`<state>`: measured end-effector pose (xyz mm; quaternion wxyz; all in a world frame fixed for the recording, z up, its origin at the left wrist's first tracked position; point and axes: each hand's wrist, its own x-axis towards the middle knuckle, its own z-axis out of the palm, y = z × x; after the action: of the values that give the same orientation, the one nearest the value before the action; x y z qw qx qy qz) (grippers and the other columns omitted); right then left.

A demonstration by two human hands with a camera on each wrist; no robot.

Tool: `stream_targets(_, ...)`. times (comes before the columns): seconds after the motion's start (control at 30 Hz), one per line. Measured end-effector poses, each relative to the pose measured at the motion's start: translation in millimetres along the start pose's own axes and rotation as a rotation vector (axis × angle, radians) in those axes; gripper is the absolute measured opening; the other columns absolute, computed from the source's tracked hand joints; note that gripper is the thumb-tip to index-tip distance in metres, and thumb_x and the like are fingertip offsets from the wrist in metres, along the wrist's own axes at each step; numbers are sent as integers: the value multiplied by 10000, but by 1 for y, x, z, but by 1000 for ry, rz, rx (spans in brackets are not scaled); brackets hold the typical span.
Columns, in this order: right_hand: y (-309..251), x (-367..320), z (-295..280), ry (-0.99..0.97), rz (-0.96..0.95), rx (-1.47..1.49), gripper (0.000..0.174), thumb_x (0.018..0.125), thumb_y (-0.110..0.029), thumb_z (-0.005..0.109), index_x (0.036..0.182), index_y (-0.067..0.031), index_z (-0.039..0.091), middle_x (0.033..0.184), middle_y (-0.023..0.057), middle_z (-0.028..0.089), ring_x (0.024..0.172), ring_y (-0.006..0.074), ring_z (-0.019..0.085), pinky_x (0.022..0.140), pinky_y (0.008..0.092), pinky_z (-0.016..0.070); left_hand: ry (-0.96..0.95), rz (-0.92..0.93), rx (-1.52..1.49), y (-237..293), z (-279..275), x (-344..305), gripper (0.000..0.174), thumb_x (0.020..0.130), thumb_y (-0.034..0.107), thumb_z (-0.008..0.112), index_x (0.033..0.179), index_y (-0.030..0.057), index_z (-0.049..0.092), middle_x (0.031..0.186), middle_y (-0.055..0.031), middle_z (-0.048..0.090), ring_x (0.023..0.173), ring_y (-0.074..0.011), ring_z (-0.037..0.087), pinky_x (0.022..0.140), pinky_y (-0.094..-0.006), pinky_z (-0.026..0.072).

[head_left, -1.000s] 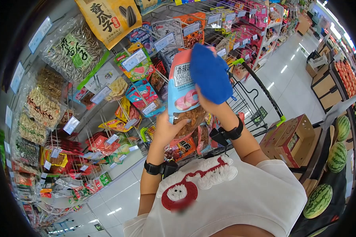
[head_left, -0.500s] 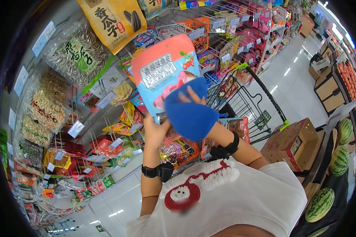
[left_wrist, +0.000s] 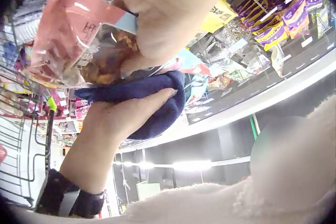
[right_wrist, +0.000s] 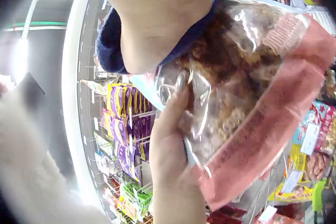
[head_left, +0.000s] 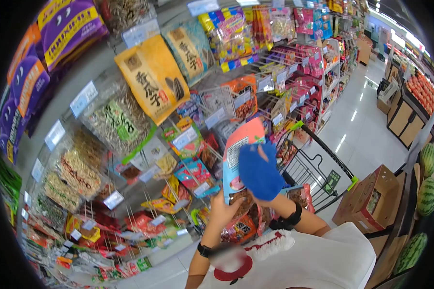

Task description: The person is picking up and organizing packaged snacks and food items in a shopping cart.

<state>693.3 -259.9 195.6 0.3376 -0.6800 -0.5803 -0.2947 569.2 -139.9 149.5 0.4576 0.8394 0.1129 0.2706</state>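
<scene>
Raised along the glossy pack [head_left: 232, 161], soft blue cloth [head_left: 260, 173] is grasped by the right hand [left_wrist: 118, 119] (fingers mostly hidden); the pack's lower-left corner is gripped by the left hand [head_left: 222, 212].

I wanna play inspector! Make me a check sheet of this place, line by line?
surface: pale, shiny floor; no table seen
things: pink-and-blue snack bag, held up; blue cloth over part of it
clutter: snack packets crowd the rack, including a yellow bag
hands: left hand holds the snack bag; right hand grips the cloth
cables: nothing seen
surroundings: shopping cart, cardboard box, watermelons
</scene>
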Motion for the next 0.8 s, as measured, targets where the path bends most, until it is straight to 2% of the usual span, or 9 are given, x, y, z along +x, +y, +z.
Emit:
stream_targets(0.07, -5, -16, 16, -108, -101, 44, 433, 730, -214, 563, 1147, -111, 506, 1260, 153, 417, 1169, 369, 360, 980, 521, 237, 51, -54, -92, -11, 0, 2, 375, 652, 26, 673, 1003, -10, 546, 874, -77, 622, 792, -141, 588, 697, -280, 465)
stream_targets(0.2, -24, -38, 18, -369, 107, 232, 480, 736, -322, 552, 1168, -123, 486, 1304, 157, 363, 1202, 421, 285, 964, 531, 260, 199, -28, -306, -22, -3, 9, 344, 669, -3, 650, 998, -12, 549, 826, -38, 621, 711, -94, 569, 643, -241, 456)
stream_targets(0.3, -10, -48, 41, -54, -6, 124, 497, 744, -309, 552, 1182, -89, 466, 1269, 185, 385, 1183, 437, 302, 954, 517, 275, 199, -49, -352, -6, -9, 7, 294, 676, 21, 672, 948, -20, 571, 832, -40, 632, 715, -98, 571, 653, -252, 460)
stream_targets(0.4, -12, -27, 23, -11, 382, 182, 482, 784, -289, 524, 1187, -39, 440, 1220, 212, 410, 1165, 415, 337, 956, 484, 284, 101, 43, -220, -2, -14, 4, 283, 662, 41, 693, 918, -16, 587, 842, -68, 641, 744, -116, 588, 670, -265, 464)
stream_targets(0.5, 17, -54, 27, 161, 410, 150, 451, 859, -290, 452, 1191, 10, 404, 1180, 191, 438, 1141, 330, 390, 958, 403, 297, -44, 62, -142, 3, -21, -1, 290, 645, 34, 706, 908, -19, 596, 864, -77, 640, 778, -125, 594, 694, -275, 464)
stream_targets(0.6, 44, -67, 43, 377, 949, 814, 492, 918, -368, 329, 1190, 39, 379, 1164, 119, 439, 1081, 185, 400, 913, 305, 330, -140, 108, -150, 9, -25, -3, 332, 625, 1, 714, 933, -28, 594, 930, -66, 623, 817, -127, 585, 733, -282, 460)
stream_targets(0.63, 38, -53, 25, 491, 1067, 716, 482, 914, -370, 348, 1181, 28, 393, 1161, 106, 451, 1054, 161, 424, 900, 297, 344, -145, 113, -183, 6, -25, -3, 353, 623, -3, 714, 950, -28, 585, 938, -69, 619, 820, -129, 584, 734, -283, 461)
stream_targets(0.7, 70, -73, 42, 607, 1037, 1286, 469, 907, -366, 375, 1188, 9, 399, 1140, 95, 481, 1027, 148, 463, 890, 288, 362, -157, 123, -250, 1, -23, -4, 395, 618, -12, 712, 984, -30, 567, 954, -76, 613, 824, -134, 583, 737, -285, 464)
stream_targets(0.8, 52, -60, 17, 497, 1149, 1519, 454, 894, -381, 408, 1180, -29, 426, 1097, 69, 529, 990, 155, 509, 847, 286, 403, -111, -26, -502, 1, -19, -7, 446, 608, -41, 701, 1022, -33, 535, 954, -87, 606, 829, -143, 588, 733, -288, 474)
